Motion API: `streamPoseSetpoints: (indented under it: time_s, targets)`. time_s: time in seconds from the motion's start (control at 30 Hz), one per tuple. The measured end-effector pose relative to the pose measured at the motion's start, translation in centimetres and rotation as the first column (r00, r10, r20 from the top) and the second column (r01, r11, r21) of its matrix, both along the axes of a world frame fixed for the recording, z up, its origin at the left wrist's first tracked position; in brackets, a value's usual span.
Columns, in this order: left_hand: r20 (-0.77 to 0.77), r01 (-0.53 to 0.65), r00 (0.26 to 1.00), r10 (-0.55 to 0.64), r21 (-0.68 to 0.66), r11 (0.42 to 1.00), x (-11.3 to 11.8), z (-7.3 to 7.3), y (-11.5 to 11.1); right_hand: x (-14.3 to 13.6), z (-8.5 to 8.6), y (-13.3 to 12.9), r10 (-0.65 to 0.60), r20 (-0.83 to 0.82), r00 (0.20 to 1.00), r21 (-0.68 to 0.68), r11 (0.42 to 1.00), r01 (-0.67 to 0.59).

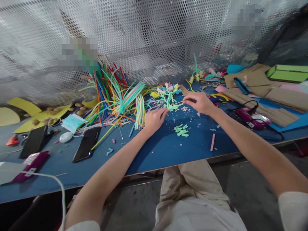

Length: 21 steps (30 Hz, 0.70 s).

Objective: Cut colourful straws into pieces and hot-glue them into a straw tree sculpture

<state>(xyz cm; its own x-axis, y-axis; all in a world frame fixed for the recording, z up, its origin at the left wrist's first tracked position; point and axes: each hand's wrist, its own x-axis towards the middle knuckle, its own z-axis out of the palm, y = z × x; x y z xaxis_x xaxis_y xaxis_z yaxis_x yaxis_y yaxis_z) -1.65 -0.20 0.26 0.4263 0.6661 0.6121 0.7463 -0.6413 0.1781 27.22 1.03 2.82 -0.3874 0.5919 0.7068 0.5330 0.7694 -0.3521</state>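
Observation:
In the head view a small tree-like figure of mint-green pipe cleaners [169, 96] stands on the blue table, with yellow, pink and blue tufts on its branches. My left hand [156, 120] is closed, fingertips on the green base of this figure. From the right, my right hand [198, 102] pinches a thin brown stick [178, 103], whose far end reaches that base. Short green pipe-cleaner pieces [181, 130] lie in a small pile nearer to me. A pink pipe-cleaner piece [212, 142] lies below my right forearm.
Bundles of coloured pipe cleaners [120, 96] spread at the left back, beside two phones [85, 146] and a face mask [72, 122]. Cardboard sheets [276, 99], pliers [219, 97] and a purple device with a cable [253, 118] lie right. Perforated metal mesh [144, 38] rises behind.

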Motion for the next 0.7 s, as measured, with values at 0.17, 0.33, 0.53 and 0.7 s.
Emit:
streamPoseSetpoints:
  time_s: [0.17,0.33,0.53,0.7]
  targets:
    - [-0.062,-0.024,0.998,0.024,-0.007,1.0,-0.1,-0.1,0.2,2.9,0.3,1.0,-0.156,-0.056,0.986,0.017,0.987,0.158]
    - [-0.183,0.079,0.979,-0.085,-0.042,0.996,-0.5,-0.7,1.2,4.8,0.4,1.4,-0.194,-0.061,0.979,-0.078,0.979,0.19]
    - [-0.035,0.19,0.98,-0.195,-0.107,0.976,-0.7,-1.2,2.0,4.3,0.5,1.2,-0.109,-0.034,0.993,-0.115,0.988,0.105]
    - [0.038,0.183,0.983,-0.179,-0.136,0.974,-0.6,-1.4,1.9,2.8,0.6,0.3,-0.02,-0.036,0.999,-0.141,0.99,0.015]
